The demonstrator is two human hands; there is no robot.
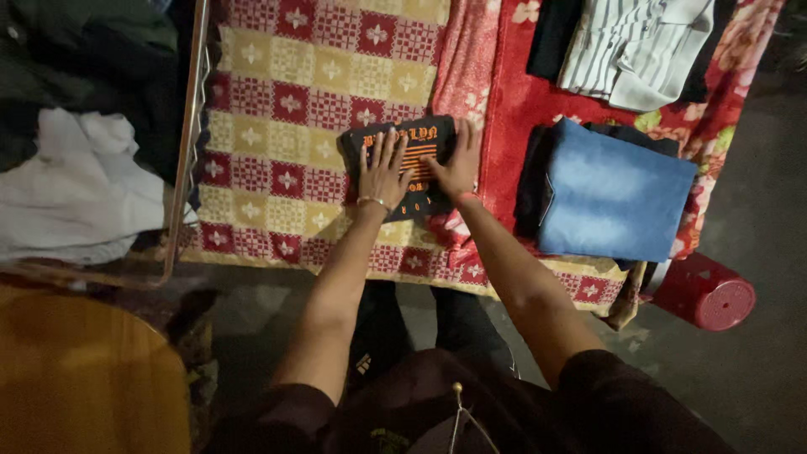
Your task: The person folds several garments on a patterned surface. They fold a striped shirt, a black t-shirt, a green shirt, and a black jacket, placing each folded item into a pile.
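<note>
Head view, left hand (383,171), right hand (455,165) flat on folded shirt (402,143)

A checked red-and-yellow cloth (286,101) and red floral blanket (513,101) cover the bed, bearing folded clothes.

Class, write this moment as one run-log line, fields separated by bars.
left hand: flat on folded dark T-shirt | right hand: flat on it | surface: checked cloth | nearby: folded blue jeans
</note>
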